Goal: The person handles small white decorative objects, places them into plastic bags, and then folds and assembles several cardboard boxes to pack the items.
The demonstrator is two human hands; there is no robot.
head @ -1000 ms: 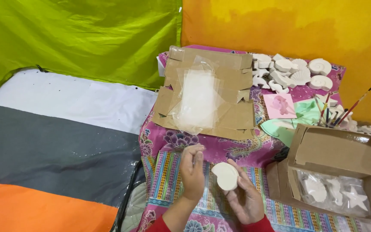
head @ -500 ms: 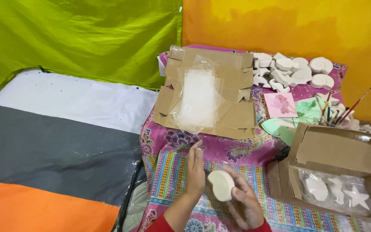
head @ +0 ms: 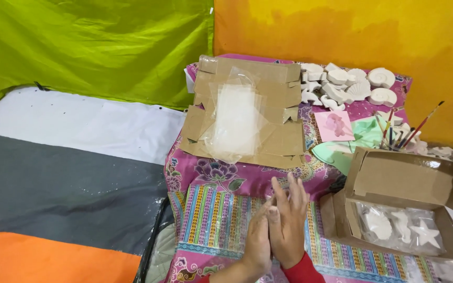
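While the left hand (head: 257, 238) and right hand (head: 289, 222) press flat together above the striped cloth (head: 211, 220) — fingers straight, anything between them hidden — nothing looks painted. White plaster shapes (head: 394, 228) lie bare in the open box (head: 410, 181), just beside the hands, brushes (head: 400, 131) untouched.

My hands (head: 276, 225) hover over a low table under a pink floral and striped cloth (head: 216, 215). Beyond them lies flattened cardboard (head: 284, 141); to their right, an open cardboard box (head: 394, 183); farther off, white plaster shells (head: 352, 86) and paintbrushes (head: 405, 131).
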